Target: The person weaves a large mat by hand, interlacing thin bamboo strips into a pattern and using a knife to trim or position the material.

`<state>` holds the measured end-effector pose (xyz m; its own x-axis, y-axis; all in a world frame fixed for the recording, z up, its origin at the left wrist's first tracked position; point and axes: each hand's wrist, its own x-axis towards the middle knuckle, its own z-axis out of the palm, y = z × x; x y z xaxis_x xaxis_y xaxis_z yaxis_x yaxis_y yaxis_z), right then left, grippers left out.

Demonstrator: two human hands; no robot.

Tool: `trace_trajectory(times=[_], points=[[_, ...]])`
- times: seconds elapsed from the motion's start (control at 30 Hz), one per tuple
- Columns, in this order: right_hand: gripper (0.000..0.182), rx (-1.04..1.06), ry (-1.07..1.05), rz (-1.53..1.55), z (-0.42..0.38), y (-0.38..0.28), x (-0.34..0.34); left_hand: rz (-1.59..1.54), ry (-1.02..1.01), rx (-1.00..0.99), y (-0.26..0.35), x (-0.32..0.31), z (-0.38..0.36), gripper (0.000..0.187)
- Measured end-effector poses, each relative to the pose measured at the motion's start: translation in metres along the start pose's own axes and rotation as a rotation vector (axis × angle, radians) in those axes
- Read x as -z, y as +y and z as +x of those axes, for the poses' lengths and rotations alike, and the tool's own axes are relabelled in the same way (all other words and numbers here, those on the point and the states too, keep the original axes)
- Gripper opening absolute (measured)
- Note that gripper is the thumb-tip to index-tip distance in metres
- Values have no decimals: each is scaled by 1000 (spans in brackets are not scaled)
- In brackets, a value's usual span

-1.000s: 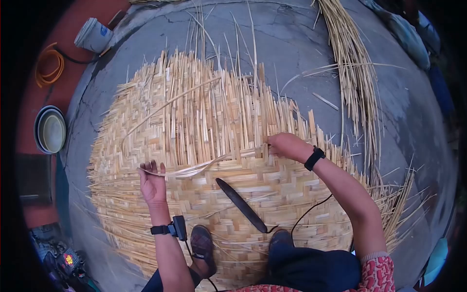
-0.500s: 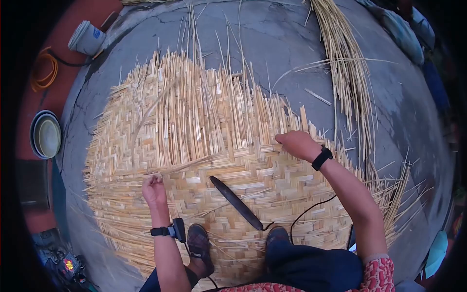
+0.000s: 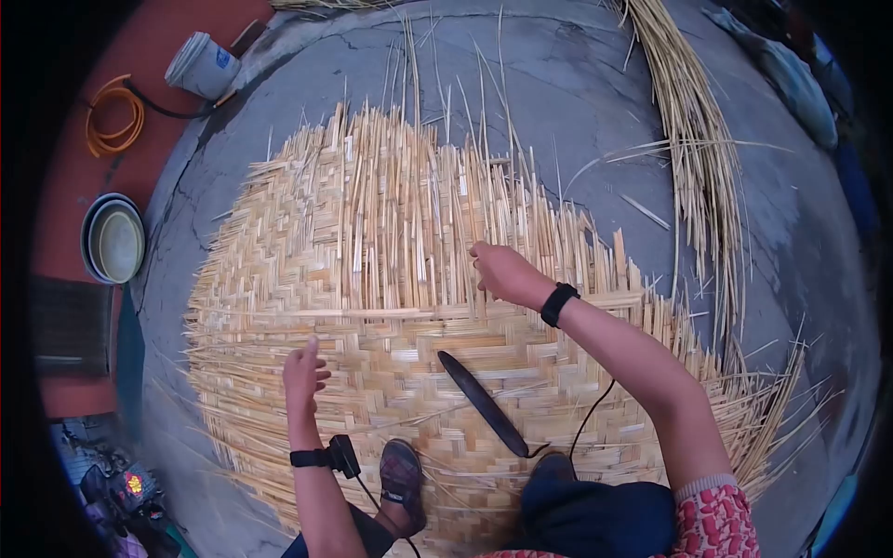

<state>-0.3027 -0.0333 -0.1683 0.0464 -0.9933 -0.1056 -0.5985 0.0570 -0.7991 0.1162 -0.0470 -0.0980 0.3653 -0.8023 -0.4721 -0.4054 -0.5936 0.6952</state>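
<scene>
Right hand: the right hand (image 3: pixel 507 272) is reached forward with its fingers curled in among the upright strips (image 3: pixel 423 237); whether the fingertips pinch one cannot be told.
Left hand: the left hand (image 3: pixel 303 379) is empty, thumb raised and fingers loosely spread, over the near left part of the weave.
Cross strip: the pale cross strip (image 3: pixel 395 314) lies flat across the weave, below the upright strips. It looks light and springy, likely to bend easily but to split if creased; an end seems the best hold, pinched between thumb and finger.
Upright strips: narrow and fairly stiff by their look, probably best lifted singly near the loose tips (split edges may be sharp on bare skin).
Woven mat: the woven mat (image 3: pixel 558 358) spreads on the concrete floor (image 3: pixel 567 88) beneath the person's shoes (image 3: pixel 400 479), likely light for its breadth but floppy at its ragged rim.
Dark tool: the long dark tool (image 3: pixel 482 403) lies aslant on the mat, between the hands.
Beyond: a bundle of loose strips (image 3: pixel 693 139) lies at far right.
</scene>
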Motion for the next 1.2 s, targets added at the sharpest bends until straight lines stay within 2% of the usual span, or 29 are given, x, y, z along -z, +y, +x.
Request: trace_trajectory(times=[0.03,0.1,0.13,0.17,0.23,0.3,0.37,0.43,0.53,0.57,0.63,0.67,0.73,0.87,0.9,0.97,1.07,1.13,1.2], points=[[18,10,4,9,10,7,-7,343,-240,48,4,0,-2,51],[18,-147,-40,160,26,16,-18,428,-424,-91,35,-26,-16,42],[20,-344,-12,511,21,-2,-7,335,-480,-181,51,-47,-20,40],[20,-343,-14,524,21,-1,-10,240,-539,-269,67,-72,-22,38],[21,-154,43,576,16,8,-14,139,-634,-299,102,-122,-26,38],[16,-95,72,531,2,4,-13,-15,-595,-305,129,-176,-34,40],[13,170,193,97,-8,-7,-5,-53,-620,-359,137,-215,-30,37],[13,149,181,129,-8,-9,-5,-89,-643,-421,143,-233,-30,35],[11,165,248,92,-5,-6,-5,121,-437,-547,152,-241,-41,12],[11,153,247,100,-5,-4,-6,132,-443,-539,152,-244,-38,12],[9,-33,69,497,-3,-3,-6,222,-445,-559,155,-248,-27,14],[9,-35,67,501,-1,-4,-6,193,-454,-558,157,-249,-22,18],[7,-177,-14,798,2,-4,-7,150,-495,-529,158,-253,-17,20],[10,-217,-16,859,9,6,-14,-12,-534,-432,148,-260,-12,19],[10,-217,41,806,6,5,-15,-17,-534,-427,146,-259,-10,19],[10,-219,93,752,2,2,-14,19,-776,-285,136,-257,-3,15],[9,-148,135,569,2,5,-13,82,-745,-263,122,-260,2,12],[11,-8,210,231,0,8,-17,68,-763,-321,117,-264,6,12],[13,-23,169,240,-2,7,-19,53,-774,-391,114,-264,7,13]])
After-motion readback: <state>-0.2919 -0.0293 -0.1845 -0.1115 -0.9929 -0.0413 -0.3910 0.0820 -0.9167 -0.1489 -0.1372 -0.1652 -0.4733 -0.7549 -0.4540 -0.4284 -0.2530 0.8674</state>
